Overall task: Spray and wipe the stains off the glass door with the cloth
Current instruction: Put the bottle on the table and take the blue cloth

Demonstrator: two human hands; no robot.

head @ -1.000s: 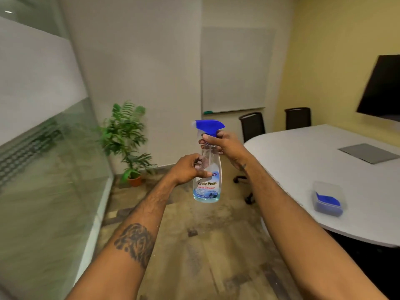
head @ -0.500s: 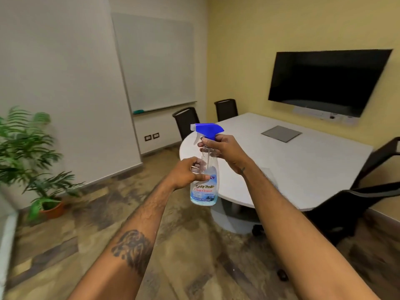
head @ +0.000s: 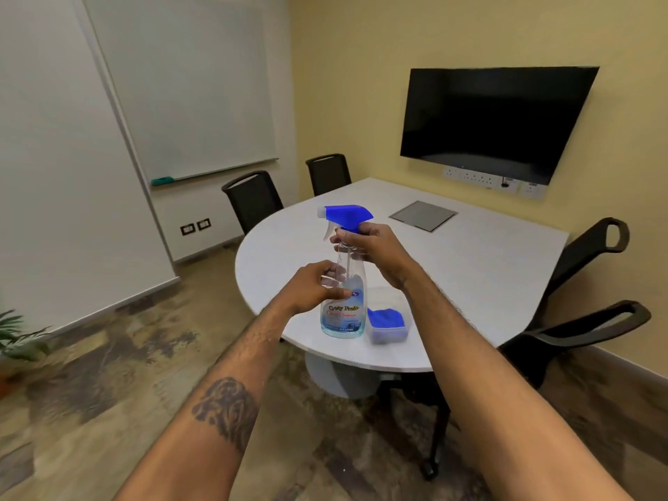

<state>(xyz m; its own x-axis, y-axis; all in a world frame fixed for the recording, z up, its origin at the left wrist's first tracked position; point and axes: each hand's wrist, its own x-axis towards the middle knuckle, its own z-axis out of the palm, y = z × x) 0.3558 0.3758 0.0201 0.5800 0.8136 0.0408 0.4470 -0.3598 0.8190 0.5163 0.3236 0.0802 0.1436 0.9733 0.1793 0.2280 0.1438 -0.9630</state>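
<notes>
A clear spray bottle (head: 343, 314) of glass cleaner with a blue trigger head is upright in front of me, over the near edge of the white table (head: 470, 269). My left hand (head: 312, 285) wraps its body. My right hand (head: 372, 247) grips the neck just under the blue head. A blue cloth lies inside a clear plastic box (head: 388, 325) on the table, right beside the bottle. The glass door is out of view.
Black office chairs stand around the table: two at the far side (head: 253, 198), two at the right (head: 585, 269). A dark screen (head: 495, 121) hangs on the yellow wall. A whiteboard (head: 188, 88) is on the left wall and a potted plant (head: 18, 341) at the left edge.
My view has swung right, away from the glass wall and plant, onto the table and screen. Both hands keep the same hold on the bottle.
</notes>
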